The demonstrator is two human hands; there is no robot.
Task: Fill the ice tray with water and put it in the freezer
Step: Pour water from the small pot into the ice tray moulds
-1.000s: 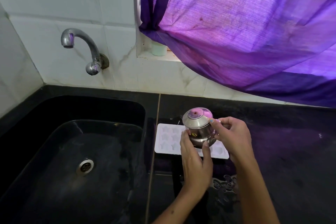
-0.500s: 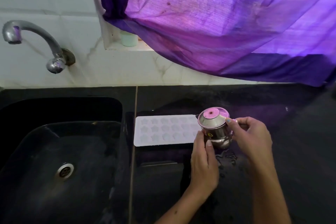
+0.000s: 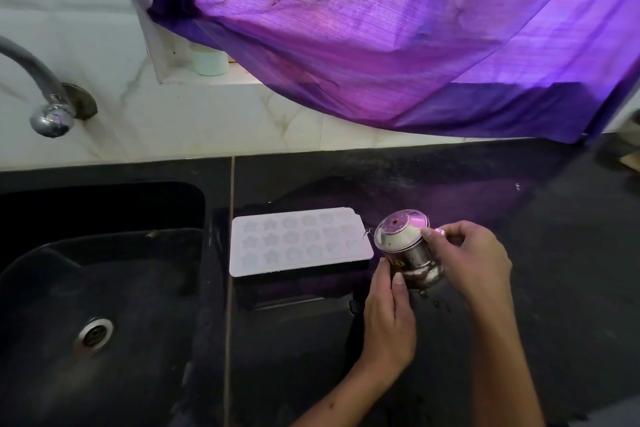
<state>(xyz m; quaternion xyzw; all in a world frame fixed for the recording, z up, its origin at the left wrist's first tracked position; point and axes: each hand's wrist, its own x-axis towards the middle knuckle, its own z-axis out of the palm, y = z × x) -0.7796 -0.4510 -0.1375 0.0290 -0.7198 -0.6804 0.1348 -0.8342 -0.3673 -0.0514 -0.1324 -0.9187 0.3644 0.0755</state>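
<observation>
A white ice tray [image 3: 300, 241] with star and flower moulds lies flat on the black counter [image 3: 519, 253], just right of the sink. Right of its end I hold a small steel pot [image 3: 407, 248], tilted so its mouth faces left toward the tray. My right hand [image 3: 471, 260] grips the pot at its rim from the right. My left hand [image 3: 389, 319] touches the pot's underside with thumb and fingertips. Whether the moulds hold water cannot be told.
A black sink [image 3: 97, 288] with a steel drain [image 3: 94, 335] fills the left. A steel tap [image 3: 45, 94] juts from the white tiled wall above it. A purple curtain [image 3: 398, 38] hangs over the counter's back, and a small pale cup [image 3: 210, 61] stands on the sill.
The pot and both hands have shifted from above the tray to just past its right end. The whole tray now shows. My view has panned to the right.
</observation>
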